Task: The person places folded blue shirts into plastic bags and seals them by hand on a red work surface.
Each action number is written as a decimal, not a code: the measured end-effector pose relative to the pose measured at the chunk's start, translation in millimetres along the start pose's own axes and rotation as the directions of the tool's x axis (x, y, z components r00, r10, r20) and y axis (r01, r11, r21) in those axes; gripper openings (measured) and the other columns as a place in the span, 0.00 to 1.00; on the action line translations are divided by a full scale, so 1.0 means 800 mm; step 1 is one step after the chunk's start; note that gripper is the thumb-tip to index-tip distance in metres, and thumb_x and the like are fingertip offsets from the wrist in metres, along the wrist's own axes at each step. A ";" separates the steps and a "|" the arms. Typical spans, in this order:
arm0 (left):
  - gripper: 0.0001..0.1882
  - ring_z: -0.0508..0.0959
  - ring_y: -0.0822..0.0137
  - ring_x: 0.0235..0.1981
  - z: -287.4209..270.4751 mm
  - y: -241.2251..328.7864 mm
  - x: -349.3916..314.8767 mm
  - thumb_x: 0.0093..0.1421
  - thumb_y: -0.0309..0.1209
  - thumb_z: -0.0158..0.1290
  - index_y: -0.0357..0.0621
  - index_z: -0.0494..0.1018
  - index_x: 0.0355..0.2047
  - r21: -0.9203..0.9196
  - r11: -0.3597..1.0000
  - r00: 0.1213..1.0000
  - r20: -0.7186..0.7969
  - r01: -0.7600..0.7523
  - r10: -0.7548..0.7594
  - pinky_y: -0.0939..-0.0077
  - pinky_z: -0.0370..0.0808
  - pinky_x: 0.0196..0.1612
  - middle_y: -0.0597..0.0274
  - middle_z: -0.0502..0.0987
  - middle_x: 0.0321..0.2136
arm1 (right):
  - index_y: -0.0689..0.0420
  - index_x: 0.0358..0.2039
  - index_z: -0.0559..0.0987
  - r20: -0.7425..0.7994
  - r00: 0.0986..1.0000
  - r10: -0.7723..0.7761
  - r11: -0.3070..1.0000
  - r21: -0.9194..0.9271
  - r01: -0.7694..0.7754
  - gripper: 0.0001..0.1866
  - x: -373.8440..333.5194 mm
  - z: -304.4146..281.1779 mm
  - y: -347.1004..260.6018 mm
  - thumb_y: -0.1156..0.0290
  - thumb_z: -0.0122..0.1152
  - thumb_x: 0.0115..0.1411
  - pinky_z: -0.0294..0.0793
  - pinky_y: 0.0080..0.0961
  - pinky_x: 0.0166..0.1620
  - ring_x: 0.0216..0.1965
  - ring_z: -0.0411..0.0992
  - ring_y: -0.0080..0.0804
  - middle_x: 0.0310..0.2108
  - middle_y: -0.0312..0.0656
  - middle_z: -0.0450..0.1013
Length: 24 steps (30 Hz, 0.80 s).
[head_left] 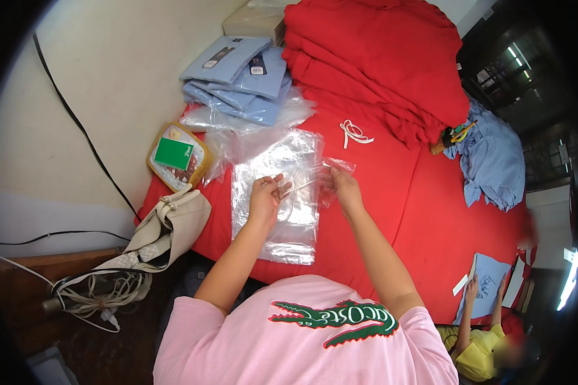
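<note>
Over a stack of flat clear plastic bags (pixel 289 247) on the red-covered table, both my hands are raised close together. My left hand (pixel 267 196) has its fingers bent, pinching one end of a thin, shiny stretch of plastic. The other end runs to my right hand (pixel 343 188), closed on a crumpled clear plastic bag (pixel 339 165) that sticks out past its fingers. Glare makes the bag's outline hard to follow between the hands. Beyond the stack lie folded light-blue garments (pixel 237 77) with dark tags, resting on more clear plastic.
Left stands a yellow-rimmed tray (pixel 205 160) with a green notebook (pixel 173 154), beside a cream bag (pixel 183 221). A white cord (pixel 354 133) lies beyond my right hand. Red cloth (pixel 379 58) is heaped at the back. Far right, a person in yellow (pixel 478 356) handles blue fabric (pixel 488 273).
</note>
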<state>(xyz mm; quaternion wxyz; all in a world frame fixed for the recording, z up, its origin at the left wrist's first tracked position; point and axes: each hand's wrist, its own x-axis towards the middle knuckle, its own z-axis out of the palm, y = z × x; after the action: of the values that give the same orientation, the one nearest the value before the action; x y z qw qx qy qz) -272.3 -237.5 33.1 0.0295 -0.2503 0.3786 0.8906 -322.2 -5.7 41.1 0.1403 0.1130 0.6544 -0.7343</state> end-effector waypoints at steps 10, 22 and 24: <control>0.37 0.52 0.45 0.80 -0.025 0.001 0.088 0.71 0.49 0.57 0.55 0.62 0.77 0.793 -0.403 0.768 0.580 -0.456 0.272 0.31 0.45 0.78 0.47 0.55 0.79 | 0.65 0.63 0.78 0.079 0.979 -0.188 0.779 -0.595 0.198 0.27 -0.083 -0.024 -0.017 0.53 0.49 0.80 0.77 0.39 0.60 0.55 0.82 0.50 0.52 0.58 0.83; 0.38 0.66 0.46 0.74 -0.048 0.018 0.105 0.75 0.57 0.47 0.58 0.59 0.79 0.735 -0.601 0.789 0.554 -0.313 0.267 0.33 0.43 0.79 0.45 0.63 0.76 | 0.62 0.66 0.73 -0.248 0.942 0.227 0.849 0.523 -0.067 0.28 -0.378 -0.157 0.081 0.52 0.51 0.80 0.80 0.39 0.61 0.54 0.81 0.40 0.56 0.48 0.81; 0.37 0.66 0.47 0.74 -0.047 0.013 0.111 0.76 0.57 0.45 0.58 0.59 0.79 0.731 -0.620 0.781 0.552 -0.285 0.291 0.34 0.43 0.79 0.45 0.64 0.75 | 0.59 0.65 0.74 -0.189 0.932 0.310 0.803 0.576 -0.150 0.27 -0.415 -0.166 0.108 0.51 0.52 0.80 0.80 0.42 0.60 0.54 0.80 0.38 0.59 0.47 0.80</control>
<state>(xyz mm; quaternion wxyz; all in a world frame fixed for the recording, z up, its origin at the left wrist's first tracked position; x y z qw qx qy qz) -336.5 -283.1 -23.3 -0.0728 0.0394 0.9933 0.0805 16.6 136.3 61.0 0.0986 0.3286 0.4084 -0.8459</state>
